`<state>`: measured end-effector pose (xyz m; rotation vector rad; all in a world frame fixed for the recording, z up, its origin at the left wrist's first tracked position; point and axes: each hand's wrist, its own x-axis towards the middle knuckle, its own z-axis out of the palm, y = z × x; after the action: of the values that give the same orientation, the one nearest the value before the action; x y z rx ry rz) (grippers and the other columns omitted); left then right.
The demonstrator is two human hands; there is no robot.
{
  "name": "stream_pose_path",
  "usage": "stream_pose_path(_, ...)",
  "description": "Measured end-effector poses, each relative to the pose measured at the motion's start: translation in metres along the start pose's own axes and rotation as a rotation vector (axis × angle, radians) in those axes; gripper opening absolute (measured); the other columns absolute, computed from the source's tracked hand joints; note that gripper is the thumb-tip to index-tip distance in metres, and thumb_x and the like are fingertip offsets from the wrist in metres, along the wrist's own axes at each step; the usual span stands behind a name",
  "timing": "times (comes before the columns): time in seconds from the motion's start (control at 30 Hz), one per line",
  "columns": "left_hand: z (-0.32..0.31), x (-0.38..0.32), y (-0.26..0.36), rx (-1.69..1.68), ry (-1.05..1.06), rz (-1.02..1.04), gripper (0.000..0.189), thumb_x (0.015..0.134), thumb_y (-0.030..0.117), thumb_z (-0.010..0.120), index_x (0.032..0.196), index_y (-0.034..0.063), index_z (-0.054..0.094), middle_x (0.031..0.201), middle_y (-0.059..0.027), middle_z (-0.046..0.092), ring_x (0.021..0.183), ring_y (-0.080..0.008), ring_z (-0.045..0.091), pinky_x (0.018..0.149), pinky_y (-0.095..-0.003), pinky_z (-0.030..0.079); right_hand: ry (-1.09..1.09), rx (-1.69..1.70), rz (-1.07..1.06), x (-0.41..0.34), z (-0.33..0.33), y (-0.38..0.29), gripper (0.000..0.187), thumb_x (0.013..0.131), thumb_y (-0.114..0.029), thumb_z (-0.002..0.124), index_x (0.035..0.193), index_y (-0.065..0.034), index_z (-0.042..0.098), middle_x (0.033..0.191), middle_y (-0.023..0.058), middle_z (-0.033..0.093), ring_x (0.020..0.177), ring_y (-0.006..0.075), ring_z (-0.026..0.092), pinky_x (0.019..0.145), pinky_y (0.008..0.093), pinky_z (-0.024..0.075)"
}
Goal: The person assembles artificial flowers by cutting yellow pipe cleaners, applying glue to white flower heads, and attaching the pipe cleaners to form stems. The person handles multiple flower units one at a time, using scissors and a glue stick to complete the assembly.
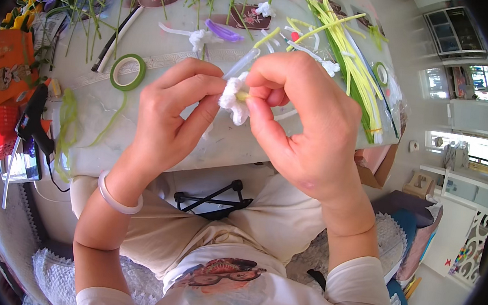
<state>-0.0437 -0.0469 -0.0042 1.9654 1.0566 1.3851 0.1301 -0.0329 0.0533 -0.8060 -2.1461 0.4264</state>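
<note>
Between my two hands, above the table's near edge, is a small white flower of fuzzy chenille stem [239, 114] with a yellow centre [242, 96]. My left hand [165, 110] pinches its left side between thumb and fingertips, and a pale bangle circles that wrist. From the other side, the thumb and forefinger of my right hand [312, 115] close on the yellow centre. My fingers cover parts of the petals. Just behind the flower a clear stick [244, 63] slants up. Beyond it lie a white chenille flower [201, 40] and a folded purple chenille piece [223, 31].
A roll of green floral tape [140, 75] lies left of my hands. Yellow and green chenille stems [355, 71] spread at right, near another tape roll [380, 73]. A black hot glue gun [33, 121] stands by a red basket [4, 131] and an orange packet [3, 66]. Thin green stems [90, 12] cross the far side.
</note>
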Motion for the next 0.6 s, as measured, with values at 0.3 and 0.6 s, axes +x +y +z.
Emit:
stream_pose_path(0.3, 0.0006, -0.0002, 0.0004, 0.018, -0.029, 0.001, 0.012, 0.072, -0.008, 0.058, 0.083, -0.0026, 0.059, 0.085, -0.0113, 0.058, 0.069, -0.0208, 0.056, 0.061, -0.0265, 0.045, 0.011, 0.028, -0.007, -0.0005, 0.0034, 0.001, 0.021, 0.069, 0.012, 0.06, 0.086, -0.0006, 0.056, 0.076, 0.0052, 0.057, 0.064, 0.0123, 0.056, 0.058, 0.0225, 0.048)
stream_pose_path(0.6, 0.001, 0.0006, 0.0029, 0.037, -0.068, 0.015, 0.012, 0.072, -0.008, 0.057, 0.082, -0.002, 0.057, 0.087, -0.0129, 0.057, 0.07, -0.0243, 0.056, 0.062, -0.0284, 0.044, -0.004, 0.033, 0.006, -0.0013, 0.0031, 0.0007, 0.023, 0.067, 0.015, 0.059, 0.085, -0.0001, 0.057, 0.074, 0.0054, 0.056, 0.065, 0.0133, 0.056, 0.057, 0.0233, 0.0495)
